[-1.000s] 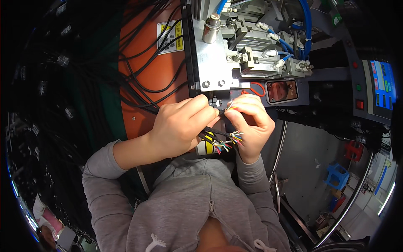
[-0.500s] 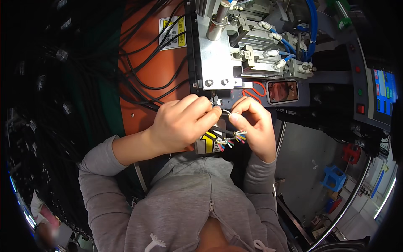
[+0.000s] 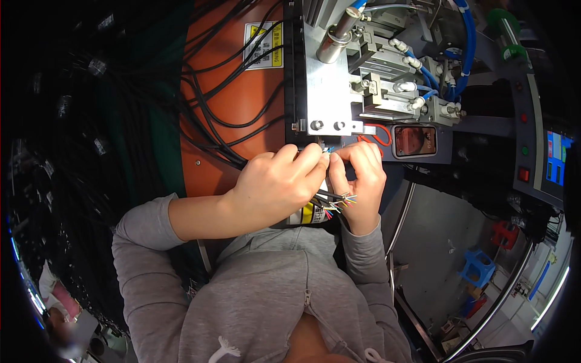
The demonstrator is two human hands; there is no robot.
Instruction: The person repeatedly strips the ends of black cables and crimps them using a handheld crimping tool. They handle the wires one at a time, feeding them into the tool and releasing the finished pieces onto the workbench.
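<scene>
Black cables (image 3: 236,159) trail across an orange bench top (image 3: 242,103) bearing a yellow-and-white warning label (image 3: 276,45).

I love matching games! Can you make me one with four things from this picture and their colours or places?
1. phone
2. sweatshirt
3. loose wire ends
4. thick curved tube

A. blue
B. several colours, beside the right hand
C. lying by the red cord
D. grey

Pairs: 1-C, 2-D, 3-B, 4-A
</scene>
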